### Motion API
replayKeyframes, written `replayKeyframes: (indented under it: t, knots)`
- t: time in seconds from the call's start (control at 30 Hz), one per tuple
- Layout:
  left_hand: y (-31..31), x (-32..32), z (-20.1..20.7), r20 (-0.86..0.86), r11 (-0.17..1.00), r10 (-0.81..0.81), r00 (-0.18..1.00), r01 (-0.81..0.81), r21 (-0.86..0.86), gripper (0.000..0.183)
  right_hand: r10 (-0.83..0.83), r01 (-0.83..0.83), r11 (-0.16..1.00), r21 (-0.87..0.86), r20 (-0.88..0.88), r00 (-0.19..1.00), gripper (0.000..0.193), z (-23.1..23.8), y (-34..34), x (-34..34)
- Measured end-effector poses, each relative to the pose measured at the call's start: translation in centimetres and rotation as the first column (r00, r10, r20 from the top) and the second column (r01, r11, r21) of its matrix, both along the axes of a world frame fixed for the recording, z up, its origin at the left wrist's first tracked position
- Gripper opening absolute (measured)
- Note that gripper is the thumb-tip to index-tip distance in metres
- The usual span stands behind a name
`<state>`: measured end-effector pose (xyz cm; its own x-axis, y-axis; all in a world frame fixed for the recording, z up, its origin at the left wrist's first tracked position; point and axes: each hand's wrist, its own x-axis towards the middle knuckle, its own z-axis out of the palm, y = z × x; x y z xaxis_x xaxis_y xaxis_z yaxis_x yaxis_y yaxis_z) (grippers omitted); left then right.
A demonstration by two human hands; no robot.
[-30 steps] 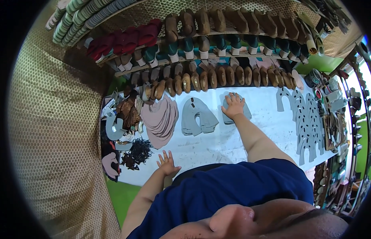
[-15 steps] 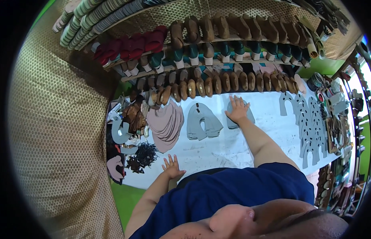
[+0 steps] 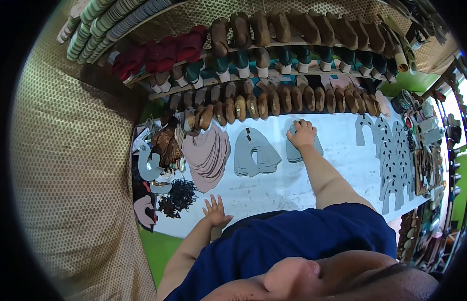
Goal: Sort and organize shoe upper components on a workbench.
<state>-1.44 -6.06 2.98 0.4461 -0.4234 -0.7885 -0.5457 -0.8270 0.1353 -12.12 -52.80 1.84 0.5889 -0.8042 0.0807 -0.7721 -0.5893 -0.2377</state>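
Note:
My right hand (image 3: 303, 135) rests on a small stack of grey shoe-upper pieces (image 3: 295, 153) near the far side of the white worktable (image 3: 273, 194). Its fingers bend lightly over the top piece, with the thumb apart; no piece is seen lifted. Near the table's front edge, my left hand (image 3: 216, 211) is open with fingers spread, holding nothing. Between the hands lies a fanned stack of grey horseshoe-shaped pieces (image 3: 253, 150) with a small dark mark at its top. To its left are layered pinkish pieces (image 3: 208, 158).
Wooden shoe lasts (image 3: 240, 108) line the table's back, below shelves of more lasts and red shoe forms (image 3: 160, 54). Grey cut-out pieces with holes (image 3: 394, 160) lie on the right. Black strips (image 3: 180, 194) and scraps clutter the left. A patterned tan sheet (image 3: 78, 150) hangs at left.
My right hand has drawn its spread fingers in, bending them over the grey stack and shifting slightly. My left hand stays in place. The view has tilted a little.

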Motion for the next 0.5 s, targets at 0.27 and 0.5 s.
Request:
replayKeyframes:
  t: [0.27, 0.5]
  knots:
    - [-0.2, -0.1, 0.8, -0.008, 1.000, 0.000, 1.000, 0.001, 0.010, 0.126, 0.025, -0.024, 1.000, -0.012, 0.051, 0.998, 0.056, -0.8, -0.1, -0.1]
    - [-0.3, -0.3, 0.5, 0.025, 1.000, 0.005, 1.000, -0.005, -0.003, 0.126, 0.038, -0.037, 0.999, -0.007, 0.032, 0.999, 0.064, -0.3, -0.2, -0.2]
